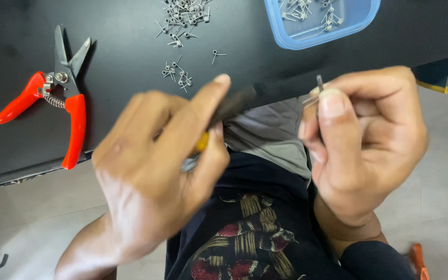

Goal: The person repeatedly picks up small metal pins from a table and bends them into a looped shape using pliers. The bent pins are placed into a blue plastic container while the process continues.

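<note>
My left hand is closed around a slim tool with a dark shaft and a yellow band near my fingers; its tip points up and right toward my other hand. My right hand pinches a small metal wire spring between thumb and forefinger, one wire end sticking up above the thumb. Both hands hover in front of the black table's near edge, above my lap. The left hand is blurred.
Red-handled cutters lie open on the table at left. Several small wire springs are scattered at the table's middle back. A blue plastic tray holding more springs sits at the back right. An orange object shows at bottom right.
</note>
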